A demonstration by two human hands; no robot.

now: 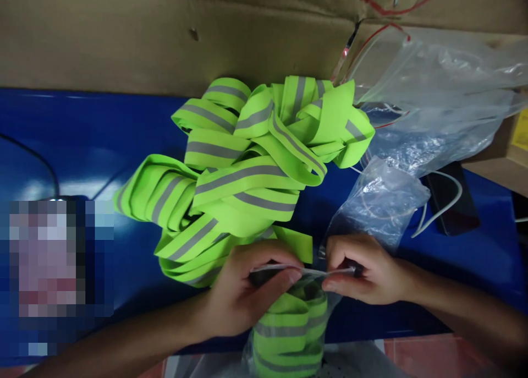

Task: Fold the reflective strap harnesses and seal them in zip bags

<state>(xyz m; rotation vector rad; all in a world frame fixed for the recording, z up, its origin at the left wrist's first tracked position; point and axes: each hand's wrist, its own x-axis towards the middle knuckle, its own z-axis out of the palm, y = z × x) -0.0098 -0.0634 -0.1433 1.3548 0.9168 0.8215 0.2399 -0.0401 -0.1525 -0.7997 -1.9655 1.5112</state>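
Observation:
Both my hands pinch the top edge of a clear plastic bag (289,334) at the table's front edge. My left hand (243,290) has its thumb and fingers closed on the left part of the rim. On the right part, my right hand (363,270) grips the same rim between thumb and curled fingers. Inside the bag is folded neon-green webbing with grey reflective stripes. Just beyond my hands lies a loose heap of the same green reflective strap (247,174), with one cut end close to my left hand.
Clear plastic bags (429,103) pile up at the right, some with red edges. A black phone (456,199) with a white cable (449,182) lies near them. A cardboard box (165,37) lines the back of the blue table (136,262). At the left, a pixelated object sits by a black cable (31,149).

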